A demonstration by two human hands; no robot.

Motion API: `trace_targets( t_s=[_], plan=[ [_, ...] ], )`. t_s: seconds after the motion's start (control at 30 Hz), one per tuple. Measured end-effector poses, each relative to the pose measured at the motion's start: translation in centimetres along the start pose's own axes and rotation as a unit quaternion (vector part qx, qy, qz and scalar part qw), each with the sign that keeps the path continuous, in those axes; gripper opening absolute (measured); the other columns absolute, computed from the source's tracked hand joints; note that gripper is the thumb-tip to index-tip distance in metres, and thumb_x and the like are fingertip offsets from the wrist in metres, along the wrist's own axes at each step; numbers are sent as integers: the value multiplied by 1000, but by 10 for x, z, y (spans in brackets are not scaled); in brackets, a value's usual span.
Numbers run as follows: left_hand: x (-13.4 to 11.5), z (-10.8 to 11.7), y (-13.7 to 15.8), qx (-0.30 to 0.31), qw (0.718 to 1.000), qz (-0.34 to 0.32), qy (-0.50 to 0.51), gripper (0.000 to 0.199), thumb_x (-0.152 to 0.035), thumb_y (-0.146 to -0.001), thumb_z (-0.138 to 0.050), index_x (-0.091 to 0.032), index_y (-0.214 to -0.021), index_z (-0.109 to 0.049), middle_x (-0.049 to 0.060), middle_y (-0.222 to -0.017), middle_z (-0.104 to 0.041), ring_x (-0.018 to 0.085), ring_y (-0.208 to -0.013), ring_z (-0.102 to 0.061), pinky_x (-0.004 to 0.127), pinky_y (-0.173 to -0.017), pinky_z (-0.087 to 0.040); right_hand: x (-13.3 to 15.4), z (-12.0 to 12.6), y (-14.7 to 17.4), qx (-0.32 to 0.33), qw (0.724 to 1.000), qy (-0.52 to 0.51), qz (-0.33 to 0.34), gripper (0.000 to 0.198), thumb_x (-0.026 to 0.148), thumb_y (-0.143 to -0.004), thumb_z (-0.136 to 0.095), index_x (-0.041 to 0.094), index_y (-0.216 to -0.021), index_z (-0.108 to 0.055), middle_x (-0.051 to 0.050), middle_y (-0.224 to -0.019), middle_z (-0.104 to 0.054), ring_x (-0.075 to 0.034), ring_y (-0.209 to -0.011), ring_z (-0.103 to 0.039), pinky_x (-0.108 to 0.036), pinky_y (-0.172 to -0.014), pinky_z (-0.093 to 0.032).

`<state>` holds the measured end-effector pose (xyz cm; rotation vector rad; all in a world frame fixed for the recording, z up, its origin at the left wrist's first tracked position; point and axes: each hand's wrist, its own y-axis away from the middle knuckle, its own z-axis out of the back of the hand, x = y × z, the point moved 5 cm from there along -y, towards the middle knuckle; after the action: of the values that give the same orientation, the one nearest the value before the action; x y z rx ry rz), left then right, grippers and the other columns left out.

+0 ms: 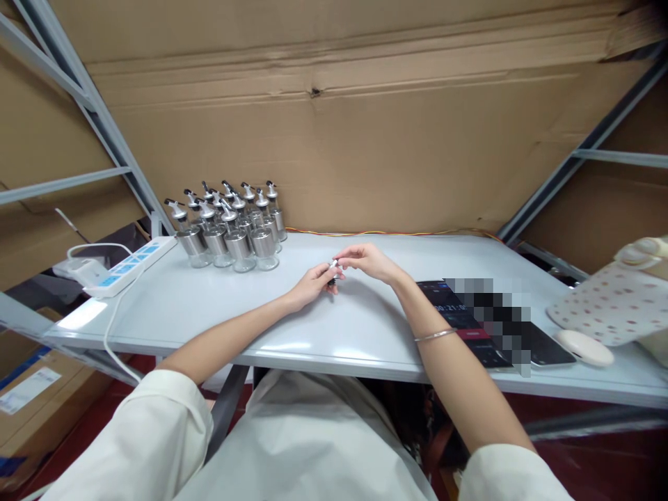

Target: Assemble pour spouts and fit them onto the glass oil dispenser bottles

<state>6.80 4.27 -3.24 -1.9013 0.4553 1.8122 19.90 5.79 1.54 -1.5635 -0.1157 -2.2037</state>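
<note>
Over the middle of the table, my left hand (314,285) is closed around a small silver-and-black pour spout (332,265), which looks like the ones on the bottles. My right hand (368,261) comes in from the other side, thumb and fingertips pinching the spout's upper end. Fingers hide much of the spout, and its black lower part shows beneath my left hand. To the left stands a group of several glass bottles (239,243) with steel sleeves and silver-and-black spouts, upright and apart from my hands.
A white power strip (130,268) with a plug and cable lies at the table's left edge. On the right are a tablet (464,320) showing a timer, a round white case (583,346) and a spotted bag (610,299). Cardboard (334,153) walls the back; thin wires run along its foot.
</note>
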Motion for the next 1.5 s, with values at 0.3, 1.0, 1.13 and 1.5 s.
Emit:
trace_targets(
  t_s=[0.3,1.0,1.13,1.5],
  plan=[
    [-1,-3,0,15,999,16,27,56,-66,-72,-56,-12,-89,-54,3,-82,-61,7,-55,-56,24,-59,-45,-4,2,0,29,997,72,3,23,37,-72,-58,15,-76,-59,-2,-67,-61,-13,-66,-53,-27,-64,-40],
    [-4,1,2,-29,999,30,3,37,-46,-74,-64,-14,-83,-50,0,-84,-59,4,-55,-55,22,-60,-46,-21,46,9,-117,968,196,-102,4,17,-73,-59,15,-69,-59,-2,-61,-62,-13,-56,-57,-24,-59,-43],
    [-4,0,3,-31,999,32,4,36,-46,-74,-64,-14,-82,-49,0,-83,-59,4,-55,-55,21,-60,-45,-22,51,11,-140,950,257,-107,9,9,-74,-54,15,-76,-61,-3,-66,-66,-12,-58,-61,-23,-62,-45],
    [-4,-1,3,-33,999,31,3,37,-46,-73,-65,-14,-82,-50,0,-83,-59,4,-54,-55,21,-59,-45,-30,41,9,-55,912,383,-136,10,9,-70,-59,16,-70,-66,-6,-77,-71,-16,-69,-62,-23,-63,-43]
  ],
)
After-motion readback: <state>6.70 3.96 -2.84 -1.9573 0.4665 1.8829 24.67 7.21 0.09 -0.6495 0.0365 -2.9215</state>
